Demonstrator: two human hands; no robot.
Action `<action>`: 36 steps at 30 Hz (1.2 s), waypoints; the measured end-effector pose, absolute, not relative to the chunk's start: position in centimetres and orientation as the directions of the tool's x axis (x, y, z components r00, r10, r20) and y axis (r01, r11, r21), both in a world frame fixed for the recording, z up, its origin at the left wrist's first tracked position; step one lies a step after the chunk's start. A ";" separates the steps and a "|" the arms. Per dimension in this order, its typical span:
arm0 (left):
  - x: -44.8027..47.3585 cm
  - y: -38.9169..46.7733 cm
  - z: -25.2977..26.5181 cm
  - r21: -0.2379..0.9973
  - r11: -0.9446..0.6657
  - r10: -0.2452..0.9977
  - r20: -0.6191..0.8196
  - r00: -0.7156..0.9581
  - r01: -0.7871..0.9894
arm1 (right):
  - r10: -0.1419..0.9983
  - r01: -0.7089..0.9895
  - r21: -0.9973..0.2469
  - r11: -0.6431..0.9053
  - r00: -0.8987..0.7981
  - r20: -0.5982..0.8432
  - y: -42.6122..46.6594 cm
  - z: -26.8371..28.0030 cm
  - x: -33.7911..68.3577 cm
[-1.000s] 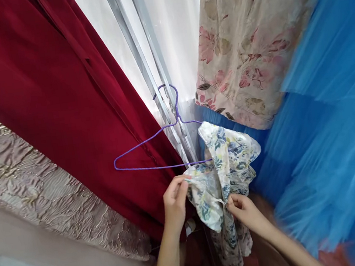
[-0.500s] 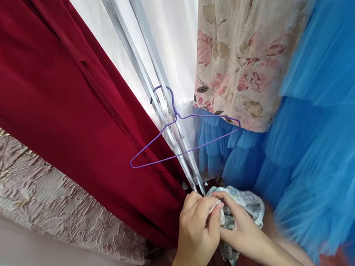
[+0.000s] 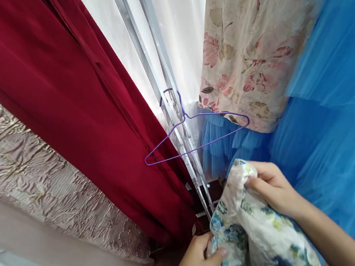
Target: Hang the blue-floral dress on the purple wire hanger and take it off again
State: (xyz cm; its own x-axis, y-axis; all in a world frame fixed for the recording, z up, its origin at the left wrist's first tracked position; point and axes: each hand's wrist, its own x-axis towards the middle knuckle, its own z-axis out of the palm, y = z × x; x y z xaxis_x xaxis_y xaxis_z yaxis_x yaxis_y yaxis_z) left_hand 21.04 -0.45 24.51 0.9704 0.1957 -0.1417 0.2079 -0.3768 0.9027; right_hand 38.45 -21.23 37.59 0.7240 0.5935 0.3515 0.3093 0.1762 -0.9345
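A white garment (image 3: 271,234) with blue and yellow-green flowers is stretched between my two hands at the bottom of the view. Its upper edge is pinched by my right hand (image 3: 273,188), thumb in front and fingers behind. Lower and to the left, my left hand (image 3: 201,257) grips the other side of the cloth between thumb and fingers. Just beyond the garment, a purple wire hanger (image 3: 198,148) hangs by its hook on the pale metal stand. The garment's lower part runs out of view.
The metal stand (image 3: 137,37) rises through the middle. Dark red cloth (image 3: 73,121) and a textured pinkish fabric (image 3: 37,170) hang on the left. To the right hang a floral beige fabric (image 3: 245,53) and blue tulle (image 3: 335,106). White cloth (image 3: 180,40) is behind.
My hands were close together around the bunched garment. Now they are apart, the right one higher and to the right, the left one lower, and the cloth is spread open.
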 end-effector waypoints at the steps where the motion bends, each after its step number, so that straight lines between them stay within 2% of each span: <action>1: 20.6 0.5 23.6 0.888 -0.399 0.257 -0.131 0.957 0.228 | 0.558 0.470 -0.873 0.130 0.693 0.456 -21.2 38.1 39.6; 3: 19.9 2.5 22.8 0.865 -0.425 0.386 -0.092 0.918 0.265 | 0.519 0.688 -0.724 0.045 0.603 0.605 -20.5 38.6 42.1; 5: 19.1 4.4 23.5 0.838 -0.466 0.443 -0.058 0.895 0.285 | 0.540 0.771 -0.636 -0.031 0.549 0.638 -19.4 38.4 44.6; 10: 17.6 8.1 29.6 0.733 -0.662 0.273 0.044 0.961 0.155 | 0.670 0.821 -0.539 -0.187 0.508 0.541 -16.6 36.4 48.7; 12: 17.5 10.2 32.2 0.591 -0.801 0.215 0.137 0.967 0.095 | 0.707 0.831 -0.523 -0.188 0.484 0.516 -16.2 35.9 49.3; 15: 18.1 13.9 35.7 0.283 -0.958 0.125 0.296 0.947 0.038 | 0.727 0.840 -0.520 -0.157 0.455 0.515 -16.6 35.7 49.0; 17: 19.0 15.9 38.0 0.142 -0.983 0.155 0.337 0.929 0.112 | 0.731 0.841 -0.523 -0.134 0.441 0.521 -17.2 35.8 48.4; 19: 20.1 17.1 40.1 0.075 -0.977 0.215 0.309 0.926 0.202 | 0.747 0.837 -0.538 -0.103 0.423 0.514 -17.9 36.1 47.6; 22: 22.1 17.4 42.6 0.045 -0.968 0.249 0.256 0.934 0.246 | 0.760 0.824 -0.563 -0.066 0.408 0.507 -18.5 36.3 46.8; 25: 24.1 16.6 44.4 0.081 -0.968 0.250 0.272 0.929 0.237 | 0.757 0.813 -0.579 -0.061 0.416 0.504 -18.8 36.4 46.4; 29: 26.7 14.3 46.2 0.179 -0.968 0.230 0.367 0.902 0.174 | 0.755 0.799 -0.600 -0.046 0.421 0.503 -18.6 36.2 45.7; 33: 30.4 11.3 47.1 0.158 -0.986 0.129 0.512 0.849 0.054 | 0.741 0.765 -0.644 0.010 0.427 0.518 -18.1 35.9 44.4; 36: 33.4 9.8 46.9 0.216 -0.973 0.083 0.649 0.756 -0.078 | 0.728 0.750 -0.661 0.026 0.439 0.526 -17.8 35.6 43.5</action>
State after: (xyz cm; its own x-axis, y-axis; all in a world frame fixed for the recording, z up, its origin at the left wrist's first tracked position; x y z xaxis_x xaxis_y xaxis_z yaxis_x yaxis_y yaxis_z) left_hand 33.39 9.76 46.90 0.7561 0.0830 0.6492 -0.0783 -0.9733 0.2156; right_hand 43.51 -17.81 35.63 0.4392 0.7282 0.5262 0.7498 0.0256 -0.6612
